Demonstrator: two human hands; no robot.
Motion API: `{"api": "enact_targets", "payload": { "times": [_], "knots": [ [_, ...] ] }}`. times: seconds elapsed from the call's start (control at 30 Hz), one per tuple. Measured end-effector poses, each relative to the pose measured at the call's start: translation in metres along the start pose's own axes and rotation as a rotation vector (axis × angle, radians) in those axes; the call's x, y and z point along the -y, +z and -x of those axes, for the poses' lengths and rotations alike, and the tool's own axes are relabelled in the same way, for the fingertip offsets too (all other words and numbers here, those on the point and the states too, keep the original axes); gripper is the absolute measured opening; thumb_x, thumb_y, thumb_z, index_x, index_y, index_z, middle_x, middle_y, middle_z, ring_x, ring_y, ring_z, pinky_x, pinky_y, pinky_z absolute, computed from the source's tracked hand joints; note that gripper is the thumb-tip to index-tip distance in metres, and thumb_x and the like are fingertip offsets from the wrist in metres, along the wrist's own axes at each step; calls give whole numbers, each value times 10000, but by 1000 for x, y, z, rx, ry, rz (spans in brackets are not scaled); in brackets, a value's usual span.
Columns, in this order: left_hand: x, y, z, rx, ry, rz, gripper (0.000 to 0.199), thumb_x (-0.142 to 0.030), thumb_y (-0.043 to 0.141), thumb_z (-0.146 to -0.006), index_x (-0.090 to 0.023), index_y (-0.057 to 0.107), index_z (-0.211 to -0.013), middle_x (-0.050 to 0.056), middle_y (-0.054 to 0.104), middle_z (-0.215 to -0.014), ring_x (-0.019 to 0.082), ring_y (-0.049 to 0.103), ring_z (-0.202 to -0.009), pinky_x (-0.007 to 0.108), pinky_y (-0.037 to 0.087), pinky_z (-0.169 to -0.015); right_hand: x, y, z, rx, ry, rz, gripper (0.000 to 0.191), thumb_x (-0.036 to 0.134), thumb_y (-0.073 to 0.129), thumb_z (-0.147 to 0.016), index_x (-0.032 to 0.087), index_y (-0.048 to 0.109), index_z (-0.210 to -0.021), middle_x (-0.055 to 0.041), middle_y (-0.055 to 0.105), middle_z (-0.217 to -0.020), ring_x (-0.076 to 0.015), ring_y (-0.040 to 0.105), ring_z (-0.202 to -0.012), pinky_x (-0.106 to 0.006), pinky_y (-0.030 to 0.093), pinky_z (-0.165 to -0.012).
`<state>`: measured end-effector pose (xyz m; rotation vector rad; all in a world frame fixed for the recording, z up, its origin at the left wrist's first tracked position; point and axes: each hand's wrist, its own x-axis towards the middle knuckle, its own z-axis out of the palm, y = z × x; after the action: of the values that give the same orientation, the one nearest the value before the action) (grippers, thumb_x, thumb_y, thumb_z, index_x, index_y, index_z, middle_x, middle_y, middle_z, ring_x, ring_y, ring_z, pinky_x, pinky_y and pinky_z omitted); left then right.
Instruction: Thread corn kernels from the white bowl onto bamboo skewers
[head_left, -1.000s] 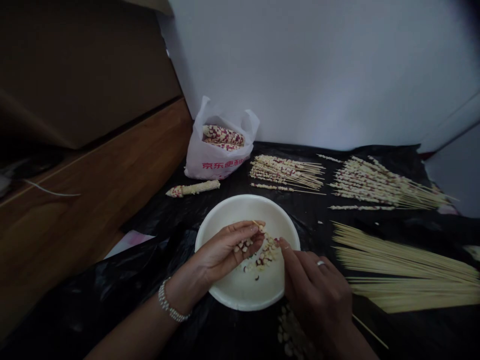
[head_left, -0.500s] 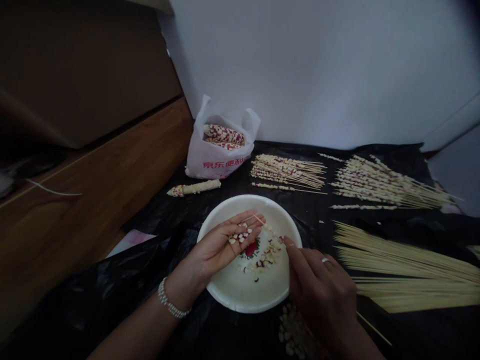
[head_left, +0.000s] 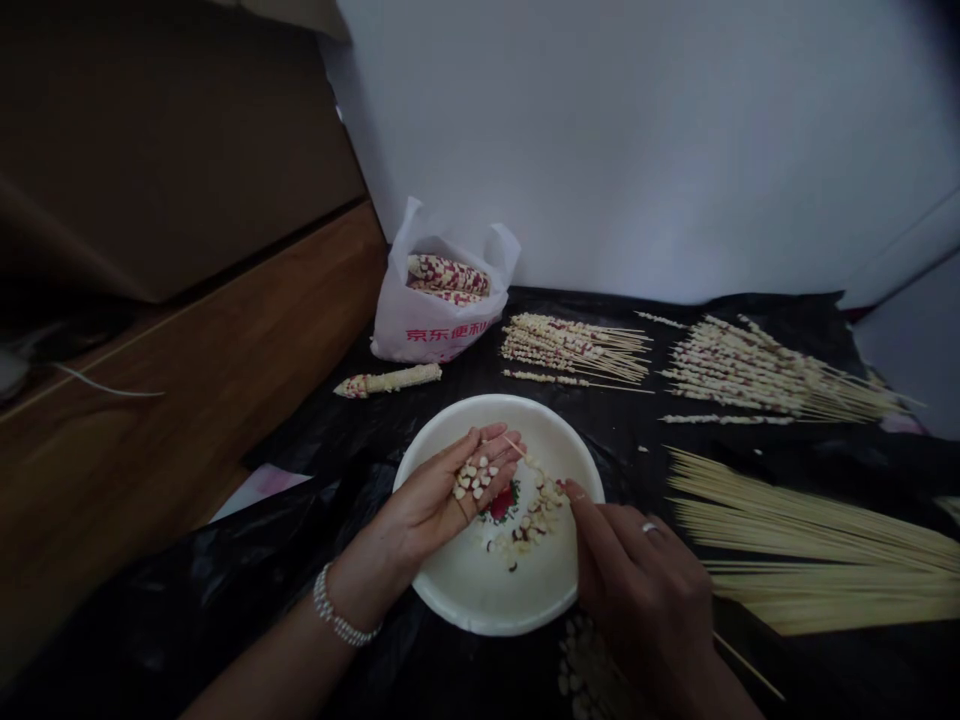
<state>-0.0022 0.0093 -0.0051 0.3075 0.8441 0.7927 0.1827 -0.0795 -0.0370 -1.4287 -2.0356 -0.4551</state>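
My left hand [head_left: 442, 485] is palm up over a white bowl [head_left: 499, 620], its fingers loosely extended, cradling several pale and dark-red corn kernels [head_left: 474, 477]. My right hand [head_left: 645, 570], with a ring on one finger, pinches a thin bamboo skewer [head_left: 514, 446]. A few kernels are threaded on that skewer, and its bare tip reaches the fingers of my left hand. More loose kernels [head_left: 536, 515] lie in the bowl beside a printed red flower. The skewer's back end [head_left: 750, 667] sticks out past my right wrist.
Behind the bowl stand a plastic bag [head_left: 442, 335] of speckled corn cobs and a mostly stripped cob [head_left: 397, 379]. Two piles of threaded skewers [head_left: 570, 345] lie at the back right. Bare skewers [head_left: 810, 530] spread at right. Black plastic sheeting [head_left: 330, 560] lies underneath.
Fingers and thumb of my left hand have shifted slightly, and the kernels in the palm sit differently. My right hand keeps its pinch on the skewer, almost still.
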Motion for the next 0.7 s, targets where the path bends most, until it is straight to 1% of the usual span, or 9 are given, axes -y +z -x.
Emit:
{"api": "enact_targets", "payload": {
  "times": [0.07, 0.13, 0.2, 0.27, 0.33, 0.53, 0.7],
  "knots": [
    [-1, 1, 1, 12, -25, 18, 226, -260, 520, -887, -166, 621, -1066, 89, 664, -1143, 176, 585, -1115, 259, 496, -892, 1, 0, 0, -1, 7, -9, 329, 91, 539, -829, 115, 603, -1151, -22, 602, -703, -112, 511, -658, -275, 372, -662],
    [-2, 2, 2, 41, -36, 27, 237, -235, 507, -888, -166, 616, -1087, 91, 666, -1132, 182, 588, -1112, 277, 493, -900, 1, -1, 0, 0, 6, -14, 331, 88, 536, -828, 111, 601, -1152, -27, 604, -709, -119, 522, -675, -277, 377, -668],
    [-2, 3, 4, 69, -41, 6, 272, -136, 528, -847, -167, 612, -1104, 92, 664, -1135, 189, 588, -1113, 300, 483, -922, 1, 0, 0, 5, 3, -13, 351, 88, 529, -831, 109, 585, -1176, -34, 612, -724, -127, 538, -707, -281, 388, -689],
    [-1, 3, 5, 97, -23, -31, 380, -19, 536, -775, -172, 612, -1114, 89, 660, -1146, 189, 585, -1118, 308, 469, -945, 1, 0, 1, 14, 2, -11, 355, 91, 522, -834, 115, 581, -1183, -35, 617, -731, -127, 544, -712, -282, 393, -700],
    [0, 4, 5, 107, 0, -69, 441, 35, 537, -729, -178, 622, -1106, 83, 659, -1149, 184, 582, -1120, 299, 460, -957, 1, 0, 1, 18, 6, -16, 352, 96, 518, -836, 121, 584, -1181, -34, 620, -728, -123, 545, -703, -280, 395, -698],
    [0, 3, 4, 70, 20, -90, 310, -16, 600, -752, -145, 658, -1028, 92, 669, -1124, 161, 612, -1065, 234, 468, -938, 1, -1, -1, 9, 17, -16, 339, 89, 521, -838, 118, 588, -1170, -33, 625, -726, -122, 539, -684, -274, 394, -677],
    [0, 4, 6, 81, 40, -96, 241, -96, 598, -805, -131, 662, -1036, 115, 651, -1167, 185, 583, -1121, 243, 468, -947, 1, -2, -3, -9, -7, -29, 349, 81, 527, -837, 98, 578, -1182, -34, 622, -721, -117, 537, -681, -274, 393, -684]
  ]
}}
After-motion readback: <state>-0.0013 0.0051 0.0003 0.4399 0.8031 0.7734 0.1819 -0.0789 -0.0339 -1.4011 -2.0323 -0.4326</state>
